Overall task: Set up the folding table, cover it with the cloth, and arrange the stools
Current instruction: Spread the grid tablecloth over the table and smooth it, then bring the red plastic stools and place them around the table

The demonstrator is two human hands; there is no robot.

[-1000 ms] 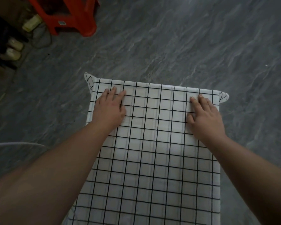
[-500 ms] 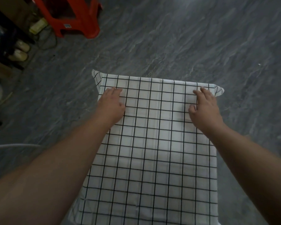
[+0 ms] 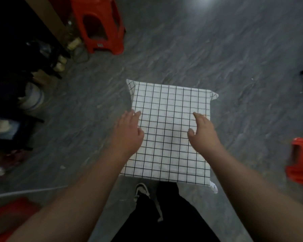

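Note:
A white cloth with a black grid (image 3: 170, 109) lies spread over the small table and hides its top and legs. My left hand (image 3: 129, 131) is over the cloth's left edge, fingers straight, holding nothing. Over the right side of the cloth, my right hand (image 3: 204, 131) has relaxed fingers and the thumb spread. Whether either palm touches the cloth I cannot tell. A red plastic stool (image 3: 100, 27) stands on the floor at the upper left. Another red stool (image 3: 301, 163) shows at the right edge, blurred.
Grey marbled floor (image 3: 208, 49) surrounds the table. Dark shelving with jars and a white bucket (image 3: 33, 98) lines the left side. A red object (image 3: 5, 219) sits at the bottom left. My dark trousers and one shoe (image 3: 142, 189) are below the table's near edge.
Both hands have slid back from the cloth's far edge toward the middle. The view has pulled back and up, so the whole cloth, my legs and a second red stool now show.

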